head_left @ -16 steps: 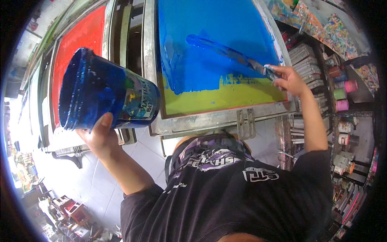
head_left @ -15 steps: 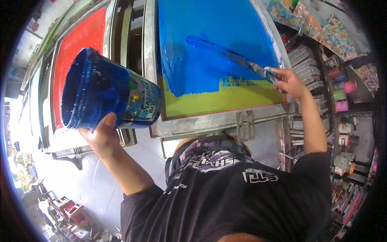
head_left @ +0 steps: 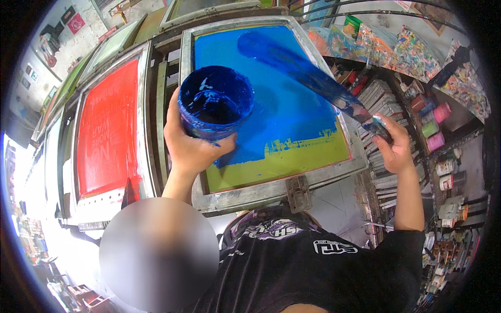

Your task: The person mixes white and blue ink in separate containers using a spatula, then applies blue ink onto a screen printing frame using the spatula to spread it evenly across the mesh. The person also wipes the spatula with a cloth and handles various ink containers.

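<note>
– While the left hand (head_left: 190, 152) is wrapped around a round, ink-glossed tub (head_left: 214, 130) above the left side of the framed screen (head_left: 245, 176), what does the right hand (head_left: 395, 145) hold?
– Closed grip on a long, flat, blue-smeared spatula (head_left: 313, 81), reaching over ragged-edged blue ink (head_left: 287, 122).

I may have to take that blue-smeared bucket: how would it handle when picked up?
The bucket likely feels slippery, since glossy blue paint coats its rim and inner wall. It is probably manageable in weight, as the left hand alone supports it. Laid on its side, it might roll, given its round rim.
</note>
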`<action>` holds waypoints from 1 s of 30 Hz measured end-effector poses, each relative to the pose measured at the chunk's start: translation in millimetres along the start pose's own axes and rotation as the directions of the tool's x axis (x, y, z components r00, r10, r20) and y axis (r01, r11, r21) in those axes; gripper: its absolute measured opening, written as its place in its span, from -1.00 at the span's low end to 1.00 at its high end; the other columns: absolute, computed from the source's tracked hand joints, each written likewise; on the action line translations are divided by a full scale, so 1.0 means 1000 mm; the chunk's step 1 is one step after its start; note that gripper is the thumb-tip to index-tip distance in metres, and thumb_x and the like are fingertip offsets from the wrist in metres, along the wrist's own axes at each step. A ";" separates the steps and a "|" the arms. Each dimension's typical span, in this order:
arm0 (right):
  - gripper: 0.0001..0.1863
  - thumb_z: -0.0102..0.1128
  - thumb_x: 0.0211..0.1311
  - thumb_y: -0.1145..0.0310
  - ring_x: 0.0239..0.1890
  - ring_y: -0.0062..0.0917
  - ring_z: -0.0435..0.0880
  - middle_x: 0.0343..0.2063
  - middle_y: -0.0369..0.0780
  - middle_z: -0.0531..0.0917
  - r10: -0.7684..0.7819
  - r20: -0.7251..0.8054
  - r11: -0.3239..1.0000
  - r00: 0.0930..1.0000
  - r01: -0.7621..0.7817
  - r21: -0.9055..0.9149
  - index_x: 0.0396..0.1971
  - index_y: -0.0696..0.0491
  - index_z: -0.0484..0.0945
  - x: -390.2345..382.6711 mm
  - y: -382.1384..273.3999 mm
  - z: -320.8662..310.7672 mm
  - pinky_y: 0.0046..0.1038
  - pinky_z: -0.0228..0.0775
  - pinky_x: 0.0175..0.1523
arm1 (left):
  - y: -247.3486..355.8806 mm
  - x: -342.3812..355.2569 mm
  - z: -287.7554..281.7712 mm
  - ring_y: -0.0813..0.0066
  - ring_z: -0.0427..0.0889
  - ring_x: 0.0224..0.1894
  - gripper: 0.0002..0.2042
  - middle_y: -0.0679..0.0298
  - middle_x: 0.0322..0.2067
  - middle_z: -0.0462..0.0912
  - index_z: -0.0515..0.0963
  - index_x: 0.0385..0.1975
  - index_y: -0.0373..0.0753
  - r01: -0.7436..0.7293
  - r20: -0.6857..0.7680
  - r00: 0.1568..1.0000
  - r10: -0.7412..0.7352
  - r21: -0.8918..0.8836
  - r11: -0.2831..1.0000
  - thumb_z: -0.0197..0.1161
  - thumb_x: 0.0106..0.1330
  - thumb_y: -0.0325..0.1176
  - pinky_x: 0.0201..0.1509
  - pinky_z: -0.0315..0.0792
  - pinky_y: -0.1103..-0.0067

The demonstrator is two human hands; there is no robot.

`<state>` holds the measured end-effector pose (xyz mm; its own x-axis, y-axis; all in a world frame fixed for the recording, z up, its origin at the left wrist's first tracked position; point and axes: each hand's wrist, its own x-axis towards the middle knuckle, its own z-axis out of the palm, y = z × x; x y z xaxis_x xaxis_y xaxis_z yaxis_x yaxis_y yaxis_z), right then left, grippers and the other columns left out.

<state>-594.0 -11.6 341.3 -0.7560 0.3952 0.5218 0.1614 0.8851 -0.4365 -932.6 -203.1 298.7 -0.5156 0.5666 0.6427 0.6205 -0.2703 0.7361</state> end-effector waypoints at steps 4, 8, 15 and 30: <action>-0.61 0.11 -0.05 0.62 -0.29 -0.23 0.57 -0.25 -0.09 0.59 -0.205 -0.087 0.915 0.975 0.159 -0.370 -0.12 0.08 0.54 -0.008 -0.007 -0.002 -0.36 0.39 -0.17 | 0.004 0.010 0.017 0.39 0.54 -0.08 -0.10 0.10 -0.11 0.53 0.25 0.10 -0.39 -0.046 0.020 0.999 0.044 0.087 0.995 0.50 -0.42 -0.35 0.05 0.40 0.52; -0.58 0.13 -0.14 0.57 -0.33 -0.25 0.55 -0.30 -0.16 0.60 -0.358 -0.071 0.774 0.931 0.253 -0.580 -0.18 -0.08 0.61 -0.011 -0.014 -0.011 -0.33 0.36 -0.28 | -0.003 0.014 0.024 0.37 0.55 -0.11 -0.09 0.12 -0.13 0.51 0.25 0.10 -0.38 -0.070 0.054 0.996 0.069 0.011 0.998 0.51 -0.44 -0.35 0.01 0.43 0.53; -0.65 0.11 -0.10 0.49 -0.33 -0.23 0.54 -0.29 -0.15 0.59 -0.317 0.014 0.722 0.948 0.251 -0.645 -0.23 -0.10 0.63 -0.036 -0.014 -0.035 -0.29 0.35 -0.29 | -0.014 0.018 0.021 0.30 0.53 -0.07 -0.07 0.10 -0.13 0.49 0.26 0.12 -0.32 -0.198 0.034 0.980 0.195 0.203 0.959 0.50 -0.45 -0.29 0.01 0.41 0.46; -0.51 0.12 0.13 0.54 -0.08 -0.57 0.50 -0.05 -0.16 0.55 0.779 0.035 0.558 0.626 -0.718 0.416 0.12 0.12 0.37 -0.127 0.015 0.006 -0.53 0.29 0.04 | -0.010 0.007 0.014 0.41 0.55 -0.10 -0.19 0.14 -0.14 0.53 0.30 0.04 -0.38 0.027 0.063 0.998 -0.028 0.020 0.999 0.51 -0.37 -0.37 0.02 0.43 0.52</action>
<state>-499.9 -49.8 264.0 -0.3698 0.9283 -0.0396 0.3687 0.1075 -0.9233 -934.2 -185.2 292.6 -0.4950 0.6215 0.6072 0.6181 -0.2393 0.7488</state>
